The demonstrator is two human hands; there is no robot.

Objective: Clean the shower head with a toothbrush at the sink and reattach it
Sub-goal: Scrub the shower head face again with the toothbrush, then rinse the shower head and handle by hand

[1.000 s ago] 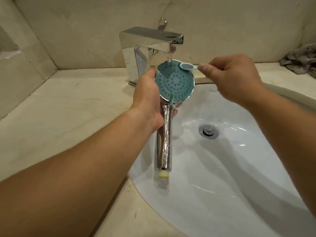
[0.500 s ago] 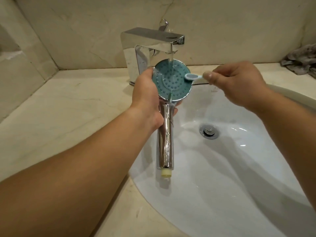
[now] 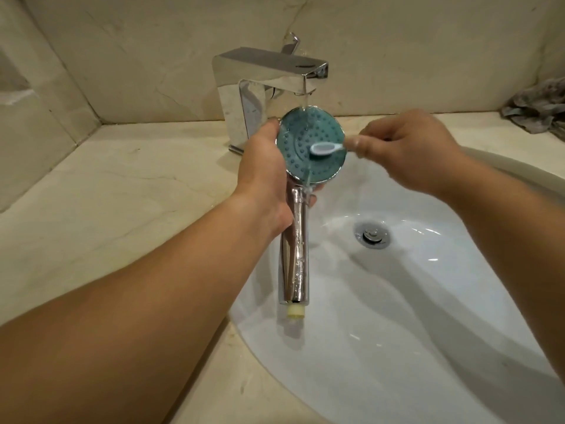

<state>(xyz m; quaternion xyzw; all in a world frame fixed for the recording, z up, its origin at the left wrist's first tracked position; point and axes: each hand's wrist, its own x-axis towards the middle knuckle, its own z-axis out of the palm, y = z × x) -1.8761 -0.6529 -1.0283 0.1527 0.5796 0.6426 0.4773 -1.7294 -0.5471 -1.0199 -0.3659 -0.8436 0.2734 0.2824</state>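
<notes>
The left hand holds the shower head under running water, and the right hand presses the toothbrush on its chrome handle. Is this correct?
Not quite. In the head view the toothbrush, pinched by the right hand, lies on the teal face of the shower head, not on its chrome handle. The left hand does hold it under running water.

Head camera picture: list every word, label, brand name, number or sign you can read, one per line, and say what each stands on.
None: no readable text anywhere in the picture.
Tap: a small dark oval mark on its top, too blurred to read.
Shower head, toothbrush, sink, cloth: no lettering shows.
</notes>
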